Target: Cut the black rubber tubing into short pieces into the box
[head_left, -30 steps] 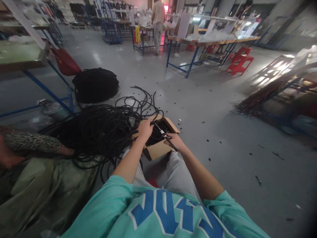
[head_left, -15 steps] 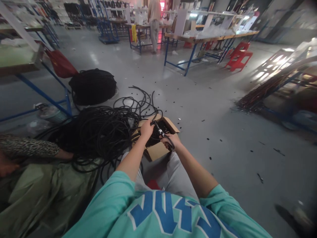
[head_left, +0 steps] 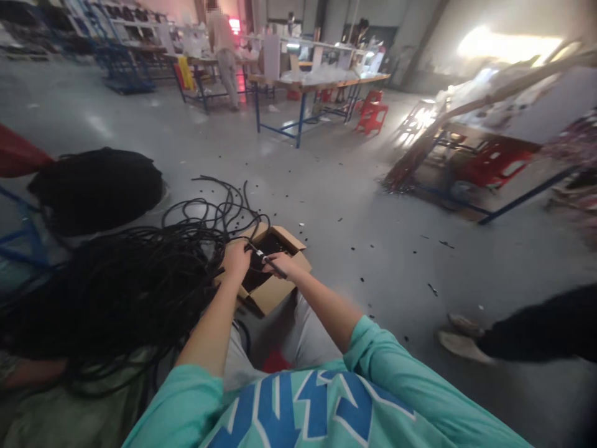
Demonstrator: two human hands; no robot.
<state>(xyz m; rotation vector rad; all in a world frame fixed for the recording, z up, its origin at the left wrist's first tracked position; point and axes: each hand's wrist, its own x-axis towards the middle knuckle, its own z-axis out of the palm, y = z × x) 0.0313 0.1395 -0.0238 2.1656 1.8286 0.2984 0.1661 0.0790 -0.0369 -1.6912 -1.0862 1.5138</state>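
Now | left hand (head_left: pixel 237 259) grips black cable (head_left: pixel 140 280) | right hand (head_left: pixel 278 264) clasps cutter (head_left: pixel 268 261) | shirt lettering (head_left: pixel 303 410) unreadable

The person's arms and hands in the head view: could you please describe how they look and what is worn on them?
Both forearms are bare from the elbow down. The left hand and right hand wear no gloves; any rings or watch are too blurred to tell. Short turquoise sleeves cover the upper arms, part of a T-shirt with large blue, white-edged lettering on the chest.
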